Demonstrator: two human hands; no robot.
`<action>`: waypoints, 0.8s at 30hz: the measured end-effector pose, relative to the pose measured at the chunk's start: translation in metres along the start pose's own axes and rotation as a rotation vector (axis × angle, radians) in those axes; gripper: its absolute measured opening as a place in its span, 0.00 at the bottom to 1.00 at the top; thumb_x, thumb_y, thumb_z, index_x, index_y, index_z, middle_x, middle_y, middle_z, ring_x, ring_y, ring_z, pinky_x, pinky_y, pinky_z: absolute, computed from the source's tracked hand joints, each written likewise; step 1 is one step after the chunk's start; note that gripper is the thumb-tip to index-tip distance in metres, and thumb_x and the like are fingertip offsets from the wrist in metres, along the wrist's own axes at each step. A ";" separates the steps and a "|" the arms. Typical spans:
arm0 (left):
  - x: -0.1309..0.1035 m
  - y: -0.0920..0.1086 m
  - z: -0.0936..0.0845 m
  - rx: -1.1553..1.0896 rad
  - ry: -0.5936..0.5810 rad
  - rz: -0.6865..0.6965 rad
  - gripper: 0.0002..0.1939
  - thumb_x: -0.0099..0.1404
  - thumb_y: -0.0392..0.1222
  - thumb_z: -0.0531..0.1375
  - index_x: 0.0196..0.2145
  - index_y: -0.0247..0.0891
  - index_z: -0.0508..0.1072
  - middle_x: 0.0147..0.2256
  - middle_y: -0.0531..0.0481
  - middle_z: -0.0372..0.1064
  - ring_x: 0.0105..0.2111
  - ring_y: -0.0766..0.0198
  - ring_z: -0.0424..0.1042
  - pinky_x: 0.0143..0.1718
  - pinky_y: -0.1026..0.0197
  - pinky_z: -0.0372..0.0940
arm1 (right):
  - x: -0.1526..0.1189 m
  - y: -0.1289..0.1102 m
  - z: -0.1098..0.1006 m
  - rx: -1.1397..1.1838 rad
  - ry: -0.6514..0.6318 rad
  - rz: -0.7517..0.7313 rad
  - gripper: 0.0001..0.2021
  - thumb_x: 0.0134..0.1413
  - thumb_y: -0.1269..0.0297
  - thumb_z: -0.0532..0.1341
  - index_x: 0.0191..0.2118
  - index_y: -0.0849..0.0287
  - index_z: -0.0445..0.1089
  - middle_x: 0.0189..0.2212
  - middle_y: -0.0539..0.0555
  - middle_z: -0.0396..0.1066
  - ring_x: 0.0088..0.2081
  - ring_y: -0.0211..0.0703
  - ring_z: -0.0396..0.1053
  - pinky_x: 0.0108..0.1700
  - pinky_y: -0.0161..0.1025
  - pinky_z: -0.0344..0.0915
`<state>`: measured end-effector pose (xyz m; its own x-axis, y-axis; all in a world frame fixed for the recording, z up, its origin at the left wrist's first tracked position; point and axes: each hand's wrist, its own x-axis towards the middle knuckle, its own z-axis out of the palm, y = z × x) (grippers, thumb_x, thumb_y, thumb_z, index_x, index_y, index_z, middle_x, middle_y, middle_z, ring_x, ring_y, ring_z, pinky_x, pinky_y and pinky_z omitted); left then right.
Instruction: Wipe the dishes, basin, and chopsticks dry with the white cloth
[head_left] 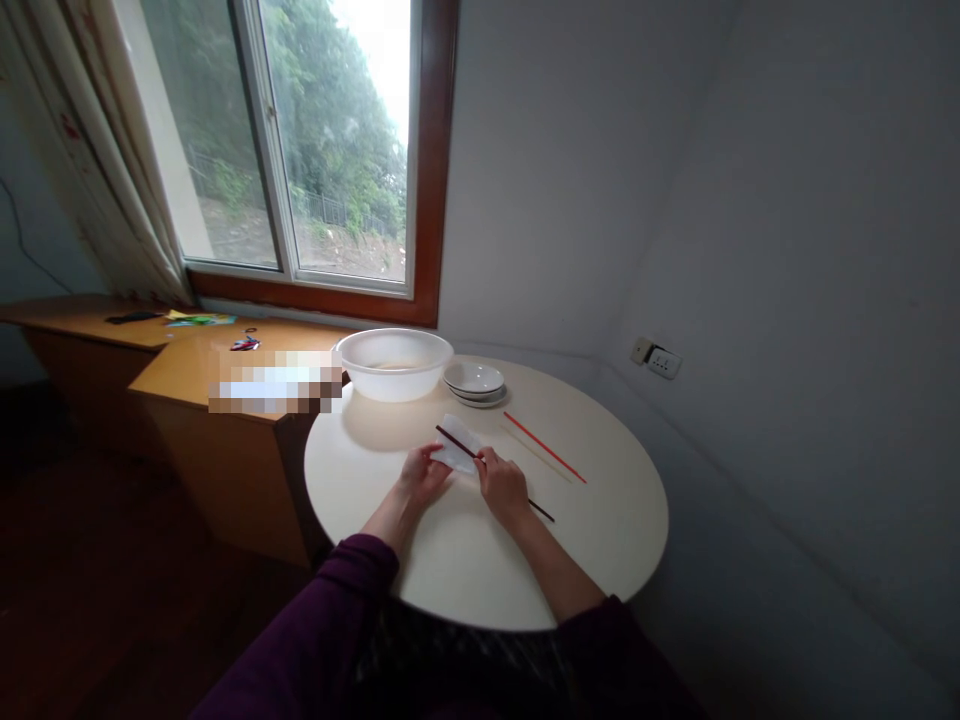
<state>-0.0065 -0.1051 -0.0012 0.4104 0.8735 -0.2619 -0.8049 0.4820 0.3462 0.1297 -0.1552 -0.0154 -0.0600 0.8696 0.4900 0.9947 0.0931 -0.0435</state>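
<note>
My left hand point(426, 474) is closed on a white tissue or thin cloth point(454, 455), gripping it by its left edge. A dark chopstick point(454, 441) slants over the white sheet. Fingers of my right hand point(502, 486) are wrapped round its middle; its lower end comes out beyond that hand, to the right. To the right of my hands, a red chopstick point(544, 446) lies on the round white table point(480, 590). Beside it is a thin pale line point(540, 456), perhaps another chopstick or the red one's reflection.
A large white basin point(396, 380) stands at the table's back left, with a small stack of white dishes point(475, 378) beside it. A wooden desk point(180, 375) adjoins on the left, holding scissors point(245, 343) and papers. Walls rise behind and to the right.
</note>
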 end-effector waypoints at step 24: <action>0.014 0.011 -0.007 -0.124 0.135 0.248 0.17 0.58 0.35 0.50 0.17 0.41 0.46 0.12 0.61 0.39 0.10 0.74 0.44 0.14 0.69 0.49 | -0.036 0.010 -0.030 0.108 -0.186 0.044 0.13 0.60 0.60 0.51 0.30 0.58 0.67 0.21 0.55 0.70 0.24 0.43 0.69 0.28 0.35 0.56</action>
<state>-0.0122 -0.0881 -0.0075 0.1411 0.9423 -0.3036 -0.9230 0.2362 0.3039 0.1444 -0.1999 -0.0068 -0.0415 0.9476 0.3167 0.9826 0.0962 -0.1592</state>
